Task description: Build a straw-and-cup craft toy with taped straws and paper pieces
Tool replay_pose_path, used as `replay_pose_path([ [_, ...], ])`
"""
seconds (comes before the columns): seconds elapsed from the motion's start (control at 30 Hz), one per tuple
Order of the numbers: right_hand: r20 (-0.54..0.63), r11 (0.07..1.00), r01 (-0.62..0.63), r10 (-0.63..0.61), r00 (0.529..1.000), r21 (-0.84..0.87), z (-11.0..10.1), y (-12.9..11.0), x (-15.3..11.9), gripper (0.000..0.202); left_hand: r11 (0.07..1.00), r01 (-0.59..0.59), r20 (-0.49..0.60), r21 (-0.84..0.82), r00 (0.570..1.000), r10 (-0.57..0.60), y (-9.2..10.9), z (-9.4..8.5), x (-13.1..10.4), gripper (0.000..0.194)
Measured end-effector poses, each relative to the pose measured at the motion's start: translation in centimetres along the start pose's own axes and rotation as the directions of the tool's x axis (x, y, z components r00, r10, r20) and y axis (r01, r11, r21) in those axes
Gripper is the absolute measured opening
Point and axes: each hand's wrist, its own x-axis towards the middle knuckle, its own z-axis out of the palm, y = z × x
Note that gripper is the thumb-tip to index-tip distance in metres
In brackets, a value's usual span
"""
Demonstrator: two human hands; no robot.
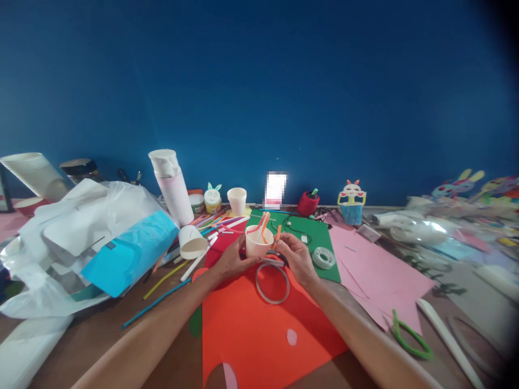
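Note:
A white paper cup [258, 248] stands above the orange-red paper [259, 335] at the middle, with orange and white strips [264, 227] rising from inside it. My left hand [235, 260] is wrapped round the cup's left side and lower front. Right beside the cup, my right hand [295, 255] pinches a small orange strip [278, 232] between thumb and fingers. A clear ring [272, 283] lies on the orange-red paper just below the cup.
A plastic bag with papers [109, 237] fills the left. A tape roll [324, 257] sits on green card [324, 232], with pink sheets [377, 270] to its right. A tipped cup [192, 242], loose sticks and a bunny basket [351, 212] stand around. A blue wall [259, 97] rises behind.

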Motion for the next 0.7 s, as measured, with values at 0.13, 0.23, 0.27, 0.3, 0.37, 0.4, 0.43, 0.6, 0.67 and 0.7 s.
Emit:
replay_pose_path([
  [0.13, 0.016, 0.995, 0.038, -0.037, 0.999, -0.087, 0.0, 0.2, 0.0, 0.027, 1.000, 0.008, -0.008, -0.005, 1.000, -0.008, -0.1, 0.1, 0.0, 0.056],
  [0.23, 0.037, 0.973, 0.093, -0.087, 0.995, -0.210, -0.2, 0.4, 0.0, 0.032, 0.999, 0.033, -0.019, 0.016, 0.999, -0.032, -0.5, 0.2, 0.0, 0.056],
  [0.27, 0.046, 0.960, 0.114, -0.106, 0.993, -0.255, -0.3, 0.5, 0.0, 0.032, 0.999, 0.038, -0.019, 0.023, 0.999, -0.038, -0.6, 0.2, 0.0, 0.056],
  [0.3, 0.055, 0.944, 0.138, -0.127, 0.990, -0.298, -0.4, 0.5, 0.0, 0.032, 0.999, 0.041, -0.019, 0.029, 0.999, -0.040, -0.7, 0.3, 0.0, 0.056],
  [0.37, 0.075, 0.910, 0.181, -0.165, 0.983, -0.374, -0.6, 0.6, 0.0, 0.029, 0.998, 0.041, -0.016, 0.038, 0.999, -0.041, -1.0, 0.3, 0.0, 0.055],
  [0.4, 0.086, 0.893, 0.198, -0.179, 0.980, -0.405, -0.7, 0.5, 0.0, 0.028, 0.998, 0.040, -0.011, 0.040, 0.999, -0.040, -1.1, 0.4, 0.0, 0.054],
  [0.43, 0.097, 0.878, 0.212, -0.188, 0.977, -0.429, -0.7, 0.5, 0.0, 0.027, 0.998, 0.040, -0.003, 0.039, 0.999, -0.040, -1.2, 0.4, 0.0, 0.052],
  [0.6, 0.148, 0.840, 0.244, -0.196, 0.969, -0.485, -0.9, -0.2, -0.1, 0.024, 0.997, 0.009, 0.061, -0.075, 0.998, -0.004, -1.2, 0.1, 0.4, 0.056],
  [0.67, 0.165, 0.831, 0.252, -0.195, 0.967, -0.496, -0.9, -0.4, -0.1, 0.024, 0.989, 0.005, 0.048, -0.149, 0.999, 0.003, -1.0, -0.2, 0.5, 0.052],
  [0.7, 0.175, 0.824, 0.258, -0.194, 0.965, -0.505, -0.9, -0.5, -0.1, 0.024, 0.983, 0.012, 0.037, -0.181, 0.999, -0.005, -0.9, -0.3, 0.6, 0.049],
])
